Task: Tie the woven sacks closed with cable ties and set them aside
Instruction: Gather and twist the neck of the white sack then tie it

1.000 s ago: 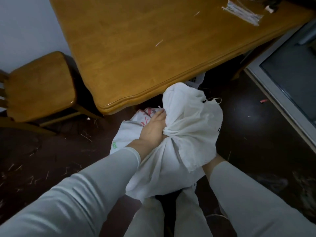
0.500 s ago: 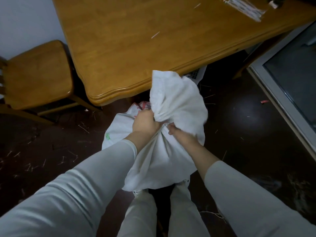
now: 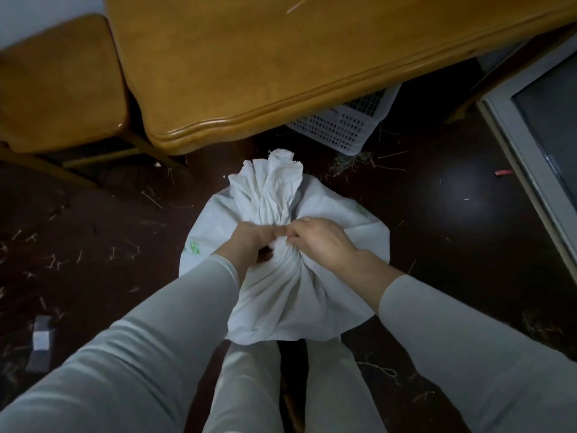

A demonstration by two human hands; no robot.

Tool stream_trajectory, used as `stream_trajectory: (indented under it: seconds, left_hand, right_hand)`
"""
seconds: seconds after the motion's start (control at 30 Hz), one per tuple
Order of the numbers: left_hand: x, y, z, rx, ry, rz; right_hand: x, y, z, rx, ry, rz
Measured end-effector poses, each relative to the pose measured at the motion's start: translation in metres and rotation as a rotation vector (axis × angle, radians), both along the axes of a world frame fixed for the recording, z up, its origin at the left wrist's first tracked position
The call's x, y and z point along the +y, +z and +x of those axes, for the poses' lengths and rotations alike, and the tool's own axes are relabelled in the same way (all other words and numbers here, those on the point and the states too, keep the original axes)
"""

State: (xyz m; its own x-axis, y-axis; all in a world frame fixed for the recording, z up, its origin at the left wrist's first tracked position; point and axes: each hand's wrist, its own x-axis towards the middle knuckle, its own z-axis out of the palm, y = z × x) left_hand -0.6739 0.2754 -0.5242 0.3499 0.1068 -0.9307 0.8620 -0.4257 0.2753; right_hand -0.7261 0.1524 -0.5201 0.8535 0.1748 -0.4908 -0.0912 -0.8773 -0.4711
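Note:
A full white woven sack (image 3: 281,295) stands on the dark floor between my legs, with a small green mark on its left side. Its mouth is gathered into a tight neck, and the loose top (image 3: 271,185) fans upward toward the table. My left hand (image 3: 253,242) grips the neck from the left. My right hand (image 3: 318,239) pinches the same neck from the right, fingertips touching the left hand's. No cable tie shows at the neck; my fingers hide that spot.
A wooden table (image 3: 281,57) overhangs just beyond the sack, with a wooden chair (image 3: 59,79) at the left. A white perforated basket (image 3: 346,123) lies under the table. A glass door frame (image 3: 527,170) runs along the right. Small clippings litter the floor.
The sack's loose top, wide and billowing before, is now bunched into a narrow neck. My right hand came from beneath the flap onto the neck. The view tilted down; the table's cable ties left the frame.

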Motion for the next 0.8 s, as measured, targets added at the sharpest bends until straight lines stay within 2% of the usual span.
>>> stream_trajectory:
  seconds: [0.17, 0.3, 0.47, 0.63, 0.8]
  left_hand:
    - [0.017, -0.008, 0.016, 0.111, -0.022, -0.118]
    - [0.023, -0.012, 0.026, 0.146, -0.009, -0.2]
    - [0.02, -0.021, 0.028, 0.124, -0.023, -0.155]
    - [0.018, -0.026, 0.028, 0.144, -0.029, -0.155]
    - [0.023, -0.025, 0.032, 0.189, -0.013, -0.28]
  right_hand:
    - [-0.004, -0.011, 0.009, -0.056, -0.199, 0.314]
    - [-0.005, -0.018, 0.016, -0.086, -0.19, 0.426]
    - [-0.012, -0.027, 0.02, -0.024, -0.125, 0.464]
    - [-0.012, -0.035, 0.02, -0.057, -0.146, 0.416]
    - [-0.012, -0.035, 0.026, -0.122, -0.007, 0.312]
